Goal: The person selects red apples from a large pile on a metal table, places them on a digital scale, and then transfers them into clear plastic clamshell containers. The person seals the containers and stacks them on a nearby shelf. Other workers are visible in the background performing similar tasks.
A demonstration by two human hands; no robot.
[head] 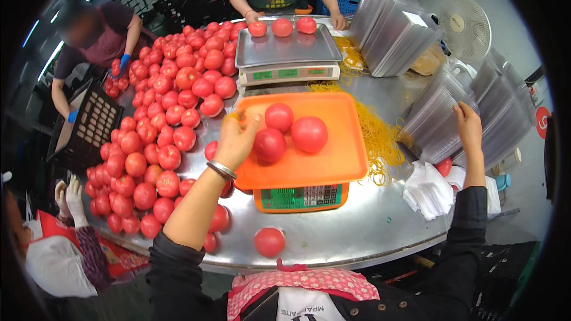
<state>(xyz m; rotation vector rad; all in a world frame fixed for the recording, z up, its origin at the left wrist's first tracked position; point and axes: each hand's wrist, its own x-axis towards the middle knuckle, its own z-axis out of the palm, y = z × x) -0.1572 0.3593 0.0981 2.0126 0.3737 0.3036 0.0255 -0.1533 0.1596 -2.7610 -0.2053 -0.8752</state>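
Observation:
My left hand [236,139] is over the left edge of an orange plastic tray [330,165], thumb and fingers apart, just beside a tomato [270,145]; no item shows in its grasp. Two more tomatoes, one at the back [279,117] and a larger one [309,134], share the tray, which rests on a digital scale [301,198]. At the right, my right hand [467,120] touches the upper edge of a stack of clear plastic containers [439,118]; whether it grips one cannot be told. Yellow rubber bands [381,138] lie between the tray and that stack.
A tomato heap [169,98] covers the left side; one tomato [269,242] sits near the front edge. Across the steel table [357,227], a co-worker stands at a second scale [290,73]. Other people are at the left by a black crate [96,120]. White cloths [428,189] lie right.

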